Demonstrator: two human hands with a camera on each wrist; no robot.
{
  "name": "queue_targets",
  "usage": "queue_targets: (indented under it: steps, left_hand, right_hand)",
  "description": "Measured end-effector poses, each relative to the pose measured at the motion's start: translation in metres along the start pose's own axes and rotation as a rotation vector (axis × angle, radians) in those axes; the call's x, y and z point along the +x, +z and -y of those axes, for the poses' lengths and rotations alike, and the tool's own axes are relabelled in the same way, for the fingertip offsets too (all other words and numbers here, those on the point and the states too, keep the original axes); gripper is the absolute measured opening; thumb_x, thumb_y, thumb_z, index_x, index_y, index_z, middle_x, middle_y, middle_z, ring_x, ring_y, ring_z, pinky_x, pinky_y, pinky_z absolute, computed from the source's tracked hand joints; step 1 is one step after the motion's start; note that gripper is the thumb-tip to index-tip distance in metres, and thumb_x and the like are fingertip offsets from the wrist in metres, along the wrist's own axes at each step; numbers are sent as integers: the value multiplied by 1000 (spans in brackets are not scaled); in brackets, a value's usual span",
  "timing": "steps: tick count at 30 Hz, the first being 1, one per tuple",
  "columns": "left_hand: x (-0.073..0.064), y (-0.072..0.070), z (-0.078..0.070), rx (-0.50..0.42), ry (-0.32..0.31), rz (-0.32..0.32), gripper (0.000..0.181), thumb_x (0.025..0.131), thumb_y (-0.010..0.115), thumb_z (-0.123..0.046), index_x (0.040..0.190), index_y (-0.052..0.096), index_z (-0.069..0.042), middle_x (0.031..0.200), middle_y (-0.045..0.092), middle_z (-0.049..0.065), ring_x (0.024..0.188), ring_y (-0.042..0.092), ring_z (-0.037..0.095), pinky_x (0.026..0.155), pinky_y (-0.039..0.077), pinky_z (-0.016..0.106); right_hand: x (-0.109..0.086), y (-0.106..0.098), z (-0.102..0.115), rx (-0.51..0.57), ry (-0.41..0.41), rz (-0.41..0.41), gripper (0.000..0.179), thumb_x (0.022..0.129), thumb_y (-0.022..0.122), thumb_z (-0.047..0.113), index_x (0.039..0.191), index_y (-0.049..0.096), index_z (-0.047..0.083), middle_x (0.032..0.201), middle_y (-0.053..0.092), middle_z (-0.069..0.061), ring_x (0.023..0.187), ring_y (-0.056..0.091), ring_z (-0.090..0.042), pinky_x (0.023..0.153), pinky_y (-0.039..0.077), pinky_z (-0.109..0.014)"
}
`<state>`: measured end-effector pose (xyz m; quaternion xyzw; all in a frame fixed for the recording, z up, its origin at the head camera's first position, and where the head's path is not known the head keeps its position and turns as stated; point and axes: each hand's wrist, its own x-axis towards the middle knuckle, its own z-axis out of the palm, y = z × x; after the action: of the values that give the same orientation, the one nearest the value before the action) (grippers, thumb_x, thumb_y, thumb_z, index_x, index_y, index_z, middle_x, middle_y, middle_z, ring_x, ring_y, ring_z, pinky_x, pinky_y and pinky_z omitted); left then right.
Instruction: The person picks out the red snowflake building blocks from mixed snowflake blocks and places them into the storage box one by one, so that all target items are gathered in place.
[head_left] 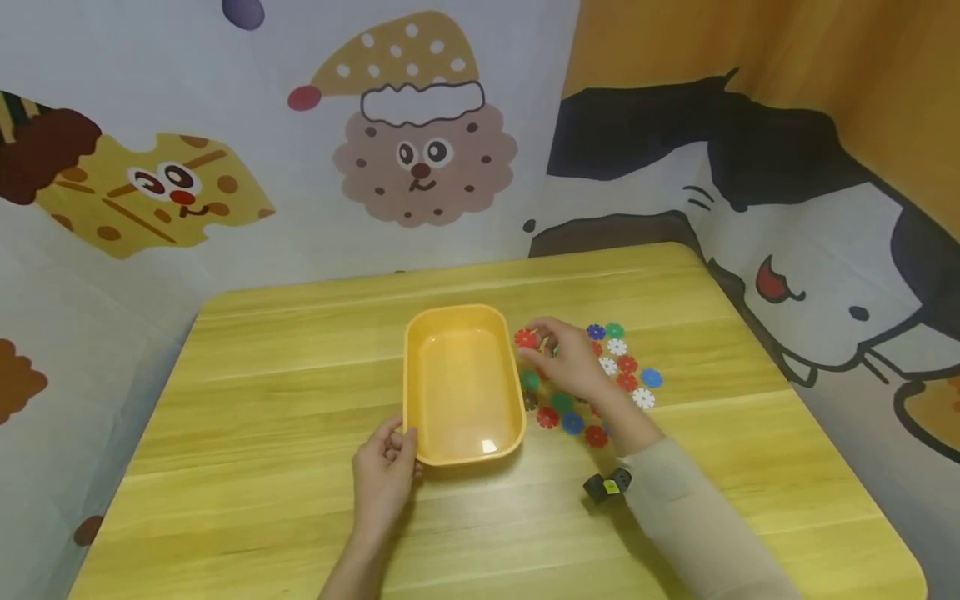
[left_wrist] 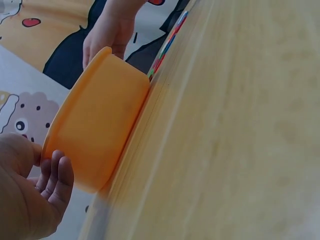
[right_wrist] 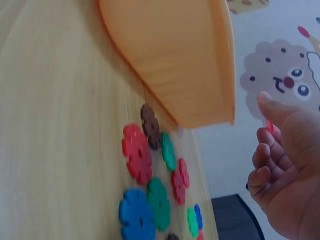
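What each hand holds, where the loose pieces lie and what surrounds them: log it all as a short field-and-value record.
Left hand: grips the rim of the tray at its near left corner
Right hand: pinches a red flower-shaped piece, raised beside the tray's right side
Tray: yellow-orange, rounded corners, open side up
Loose pieces: red, blue, green, white and brown, spread right of the tray
Surface: wood-grain table
Backdrop: cartoon figures
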<state>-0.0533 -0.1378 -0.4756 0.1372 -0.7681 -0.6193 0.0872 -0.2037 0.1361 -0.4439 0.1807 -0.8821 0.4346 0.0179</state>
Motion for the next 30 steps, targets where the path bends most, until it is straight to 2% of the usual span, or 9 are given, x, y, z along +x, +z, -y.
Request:
queue_targets:
  steps: [4,10,16,23,30]
  left_hand:
    - [0,1,1,2,0,-3,32,97,65,-4,128,64,5,75,63,12,55,64,16,49,61,30]
    - [-1,2,0,-5,-10,-1,36,98,65,-5,131,60,8,77,63,15,55,64,15,51,62,29]
    - [-2,3,0,-20,-26,0,37,98,65,-4,132,59,9,77,64,14,55,64,15,51,62,28]
    - [-2,3,1,-24,-13,7,34,97,65,-3,129,61,8,75,64,12,55,64,15,51,62,29]
    - [-2,3,-1,-46,-17,17,33,97,66,-3,128,63,6,76,64,14,55,64,15,51,62,29]
  right_hand:
    - [2,7,7,34,-10,10,38,91,78,23,122,66,7,90,64,-4,73,59,-17,54,52,-25]
    - [2,15,13,73,-25,28,38,91,78,22,123,65,7,85,62,-2,68,57,-17,55,52,-25]
    - [7,23,21,59,-76,20,39,90,79,22,122,65,4,83,60,-1,69,54,-15,57,51,-24]
    - [14,34,31,83,-148,23,39,88,81,19,120,66,1,81,59,-2,69,55,-14,58,52,-24]
    - [27,42,35,10,-171,64,38,90,80,20,120,66,2,84,59,-2,70,57,-11,58,52,-23]
